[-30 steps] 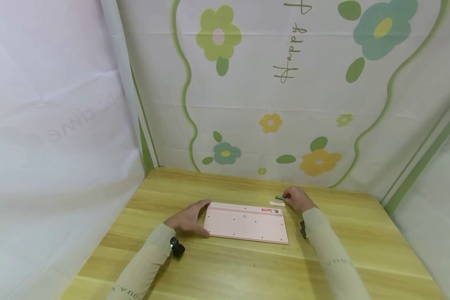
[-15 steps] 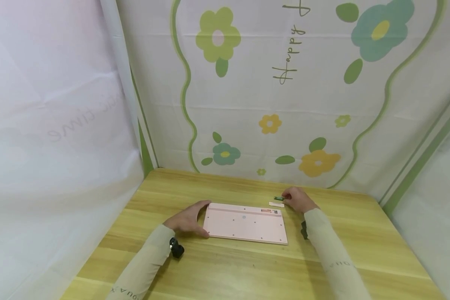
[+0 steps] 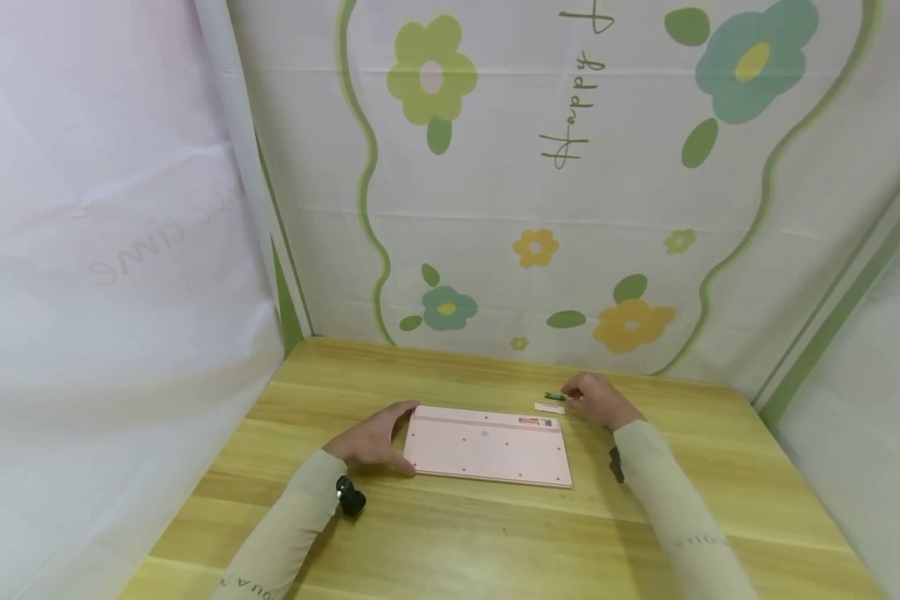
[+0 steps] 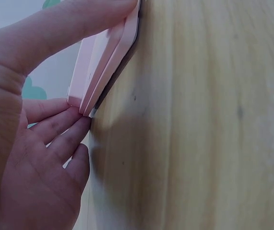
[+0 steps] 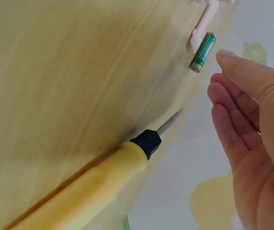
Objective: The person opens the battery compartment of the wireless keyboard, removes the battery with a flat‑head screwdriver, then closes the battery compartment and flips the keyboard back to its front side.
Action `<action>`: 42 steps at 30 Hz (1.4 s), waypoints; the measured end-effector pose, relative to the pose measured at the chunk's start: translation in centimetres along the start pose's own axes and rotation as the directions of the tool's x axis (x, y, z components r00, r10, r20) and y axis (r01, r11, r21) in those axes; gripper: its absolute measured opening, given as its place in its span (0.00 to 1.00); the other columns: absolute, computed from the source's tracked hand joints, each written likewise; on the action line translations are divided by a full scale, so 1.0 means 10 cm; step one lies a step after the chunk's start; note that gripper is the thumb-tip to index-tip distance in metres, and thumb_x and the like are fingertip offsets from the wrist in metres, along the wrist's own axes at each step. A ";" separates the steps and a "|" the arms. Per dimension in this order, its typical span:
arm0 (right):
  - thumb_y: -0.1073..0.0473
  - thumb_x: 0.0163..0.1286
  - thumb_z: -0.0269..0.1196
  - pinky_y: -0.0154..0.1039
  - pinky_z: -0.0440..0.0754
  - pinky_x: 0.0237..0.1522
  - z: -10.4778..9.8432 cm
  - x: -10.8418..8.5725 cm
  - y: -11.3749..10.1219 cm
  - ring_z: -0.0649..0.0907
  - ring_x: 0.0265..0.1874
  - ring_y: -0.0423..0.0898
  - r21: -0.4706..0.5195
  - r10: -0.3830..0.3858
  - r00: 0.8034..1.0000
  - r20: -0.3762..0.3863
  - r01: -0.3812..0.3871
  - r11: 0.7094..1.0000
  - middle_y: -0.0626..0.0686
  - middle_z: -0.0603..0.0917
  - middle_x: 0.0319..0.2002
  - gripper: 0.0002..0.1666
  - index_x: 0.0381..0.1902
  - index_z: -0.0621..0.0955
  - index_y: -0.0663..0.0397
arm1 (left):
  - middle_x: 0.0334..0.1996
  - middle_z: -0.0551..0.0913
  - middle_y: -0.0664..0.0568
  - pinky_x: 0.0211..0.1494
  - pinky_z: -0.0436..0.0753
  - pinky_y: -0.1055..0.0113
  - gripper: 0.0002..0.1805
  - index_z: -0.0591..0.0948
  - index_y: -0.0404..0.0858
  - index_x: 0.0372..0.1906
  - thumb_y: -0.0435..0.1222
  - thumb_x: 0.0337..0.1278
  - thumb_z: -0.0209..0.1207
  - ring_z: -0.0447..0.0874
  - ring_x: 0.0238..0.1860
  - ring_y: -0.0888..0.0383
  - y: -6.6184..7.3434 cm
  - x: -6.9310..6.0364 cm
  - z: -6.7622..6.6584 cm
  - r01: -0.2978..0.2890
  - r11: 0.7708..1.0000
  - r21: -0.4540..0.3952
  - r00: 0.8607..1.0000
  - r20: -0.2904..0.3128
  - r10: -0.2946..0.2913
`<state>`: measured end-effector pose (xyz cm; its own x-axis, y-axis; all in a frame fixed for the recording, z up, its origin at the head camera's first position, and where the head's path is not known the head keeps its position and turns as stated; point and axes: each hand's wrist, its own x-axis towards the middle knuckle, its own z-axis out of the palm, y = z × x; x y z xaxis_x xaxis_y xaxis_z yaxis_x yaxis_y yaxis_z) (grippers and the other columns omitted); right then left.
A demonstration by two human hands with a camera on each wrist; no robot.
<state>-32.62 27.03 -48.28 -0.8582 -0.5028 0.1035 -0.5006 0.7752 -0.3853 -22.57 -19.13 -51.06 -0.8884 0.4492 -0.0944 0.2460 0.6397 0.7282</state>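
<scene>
A pink keyboard lies underside up on the wooden table, with several small dark dots on its back. Its left end is held by my left hand, thumb on the near edge and fingers at the far edge. At its far right corner the battery compartment is uncovered, with something red inside. Just beyond that corner rests a slim pale cover strip. Beside the strip lies a green battery. My right hand is close to the battery, its fingers loosely bent and holding nothing in the right wrist view.
A yellow-handled screwdriver appears in the right wrist view, close to my right hand; the head view does not show it. A flowered white curtain stands along the table's far edge, with white fabric at both sides.
My right hand and forearm have shifted slightly right, away from the battery. The left hand stays on the keyboard. The whole head view has drifted a little.
</scene>
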 end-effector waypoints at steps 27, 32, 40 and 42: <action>0.69 0.72 0.68 0.50 0.89 0.50 0.20 0.02 -0.12 0.86 0.42 0.49 -0.022 0.015 0.999 0.034 -0.014 1.000 0.54 0.89 0.40 0.07 0.39 0.92 0.58 | 0.83 0.61 0.41 0.85 0.60 0.39 0.69 0.58 0.38 0.84 0.49 0.36 0.86 0.57 0.84 0.40 0.00 0.00 0.00 0.000 1.000 -0.016 1.000 -0.003 0.000; 0.67 0.71 0.69 0.48 0.89 0.48 0.19 0.03 -0.12 0.85 0.40 0.47 0.000 0.045 0.998 0.048 -0.045 0.999 0.52 0.90 0.39 0.05 0.39 0.92 0.57 | 0.83 0.61 0.41 0.84 0.61 0.38 0.69 0.58 0.38 0.83 0.49 0.36 0.86 0.57 0.83 0.39 0.00 0.00 0.01 -0.005 1.000 -0.008 1.000 -0.002 0.005; 0.67 0.70 0.70 0.39 0.84 0.40 0.16 0.03 -0.19 0.82 0.34 0.42 0.075 0.068 0.996 0.055 -0.072 0.995 0.50 0.88 0.34 0.05 0.32 0.89 0.56 | 0.83 0.61 0.40 0.84 0.61 0.39 0.69 0.58 0.38 0.84 0.49 0.36 0.86 0.57 0.83 0.39 0.01 -0.01 -0.01 -0.010 1.000 -0.008 1.000 0.002 0.010; 0.67 0.70 0.70 0.38 0.83 0.38 0.16 0.03 -0.22 0.81 0.33 0.42 0.082 0.058 0.996 0.060 -0.063 0.995 0.50 0.88 0.33 0.06 0.32 0.89 0.56 | 0.82 0.61 0.40 0.84 0.61 0.39 0.69 0.58 0.38 0.84 0.50 0.36 0.86 0.58 0.83 0.39 0.00 -0.01 -0.01 -0.013 1.000 -0.006 1.000 0.004 0.013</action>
<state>-31.61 24.61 -48.84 -0.8773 -0.4792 0.0255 -0.4347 0.7712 -0.4651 -22.47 -19.24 -50.95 -0.8836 0.4601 -0.0875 0.2555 0.6301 0.7333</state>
